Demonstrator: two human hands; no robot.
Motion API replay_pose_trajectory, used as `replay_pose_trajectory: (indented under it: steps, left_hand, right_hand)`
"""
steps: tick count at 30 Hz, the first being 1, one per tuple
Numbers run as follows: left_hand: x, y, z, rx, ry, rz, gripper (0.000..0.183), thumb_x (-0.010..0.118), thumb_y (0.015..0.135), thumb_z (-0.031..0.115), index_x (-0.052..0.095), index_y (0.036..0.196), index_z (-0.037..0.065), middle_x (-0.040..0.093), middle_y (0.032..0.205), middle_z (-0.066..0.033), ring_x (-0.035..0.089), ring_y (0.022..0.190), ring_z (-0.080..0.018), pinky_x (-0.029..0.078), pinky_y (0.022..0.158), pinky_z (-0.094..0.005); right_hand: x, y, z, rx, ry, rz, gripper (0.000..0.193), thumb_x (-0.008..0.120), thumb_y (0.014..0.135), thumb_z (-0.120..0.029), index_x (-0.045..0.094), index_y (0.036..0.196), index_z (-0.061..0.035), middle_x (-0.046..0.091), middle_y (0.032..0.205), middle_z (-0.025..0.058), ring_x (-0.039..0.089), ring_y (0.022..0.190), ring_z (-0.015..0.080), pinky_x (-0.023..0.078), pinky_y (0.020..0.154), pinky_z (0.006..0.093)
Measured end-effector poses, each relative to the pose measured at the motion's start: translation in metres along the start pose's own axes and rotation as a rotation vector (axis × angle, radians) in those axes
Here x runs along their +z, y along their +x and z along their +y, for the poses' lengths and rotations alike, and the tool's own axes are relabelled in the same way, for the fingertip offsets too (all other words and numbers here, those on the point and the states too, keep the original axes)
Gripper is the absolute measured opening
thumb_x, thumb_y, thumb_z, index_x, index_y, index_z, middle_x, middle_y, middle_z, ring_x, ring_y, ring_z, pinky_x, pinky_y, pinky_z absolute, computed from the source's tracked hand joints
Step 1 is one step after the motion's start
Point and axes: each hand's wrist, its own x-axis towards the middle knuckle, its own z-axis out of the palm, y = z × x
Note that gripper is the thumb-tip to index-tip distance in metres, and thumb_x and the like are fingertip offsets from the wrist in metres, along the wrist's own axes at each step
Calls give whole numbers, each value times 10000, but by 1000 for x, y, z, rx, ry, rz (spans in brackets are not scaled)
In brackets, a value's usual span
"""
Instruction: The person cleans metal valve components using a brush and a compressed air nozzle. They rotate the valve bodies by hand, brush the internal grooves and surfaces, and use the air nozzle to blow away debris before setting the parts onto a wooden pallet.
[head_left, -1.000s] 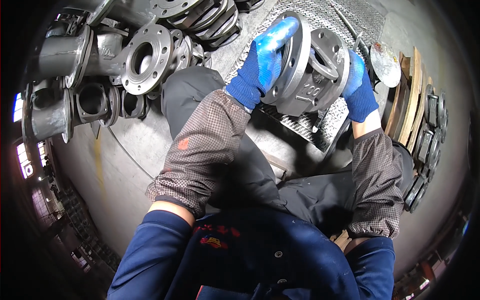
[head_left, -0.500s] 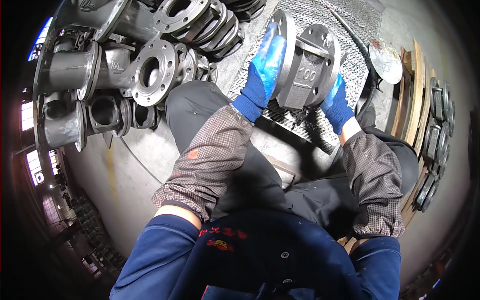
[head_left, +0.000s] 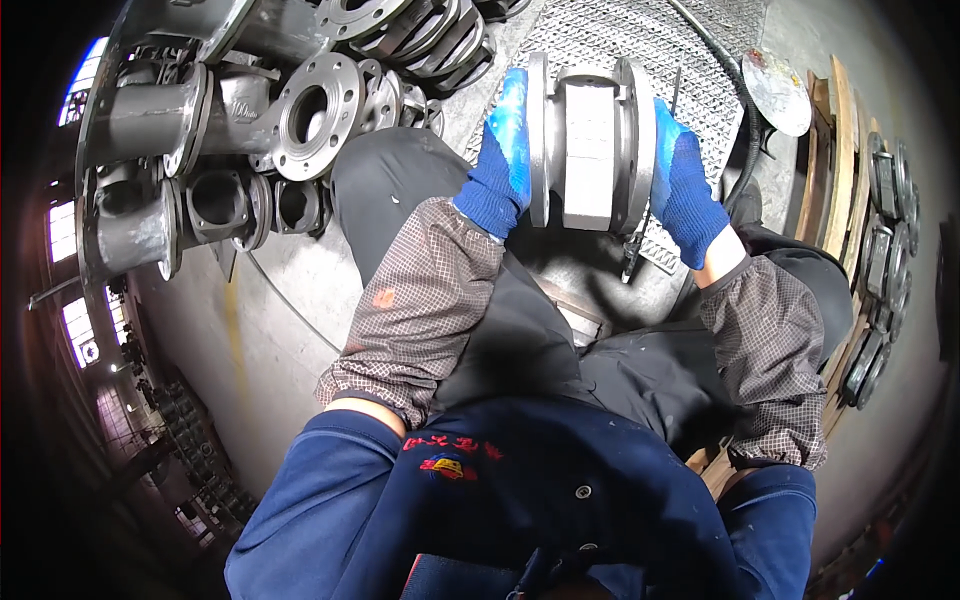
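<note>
The left hand [head_left: 509, 140] and the right hand [head_left: 680, 165], both in blue gloves, press from two sides on a grey metal pipe piece [head_left: 590, 150], so the piece is clamped between them; neither hand appears to grip it alone. The piece is in front of the person, beyond the bent knees and above the rough metal mat [head_left: 610, 35]. Each palm lies along the outer face of one round end disc, probably because these wide faces give a firm and balanced hold on what looks like a heavy thing. The block between the discs turns its pale, strongly lit side toward the person. At left, many similar pipes [head_left: 145, 120] are piled close together, some lying on their sides, perhaps to save room. At right, smaller metal parts [head_left: 880, 265] stand in a row beside the wooden boards [head_left: 843, 150]. Some things are difficult to see: most fingertips are behind the discs or turned away, and I cannot tell whether the piece touches anything beneath. A thin dark rod [head_left: 632, 262] is partly covered by the piece, the upper pile is cut by the picture edge, and the far left side is too dark.
</note>
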Motion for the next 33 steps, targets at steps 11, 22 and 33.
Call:
replay_pose_trajectory:
  steps: [11, 22, 33]
  left_hand:
    - [-11, -1, 4, 142, 213, -156, 278, 354, 927, 151, 464, 1140, 10, 564, 1046, -109, 596, 933, -187, 518, 784, -299]
    - [-8, 5, 11, 206, 536, -127, 312, 362, 907, 157, 441, 1149, -21, 565, 1021, -125, 588, 914, -183, 492, 777, -276]
    - [24, 46, 9, 340, 254, -286, 336, 409, 847, 37, 442, 1167, -60, 527, 1085, -189, 525, 1027, -276, 402, 914, -331]
  right_hand:
    - [2, -33, 21, -5, -44, 61, 394, 409, 942, -365, 545, 1086, -23, 553, 864, 7, 476, 789, 85, 421, 730, 245]
    - [6, -11, 63, -332, -172, 289, 376, 416, 935, -307, 553, 1078, 13, 638, 946, 139, 590, 886, 164, 445, 794, 291]
    - [-26, 25, 2, -64, 362, 210, 369, 450, 877, -343, 606, 962, -19, 599, 870, 94, 559, 764, 186, 450, 694, 338]
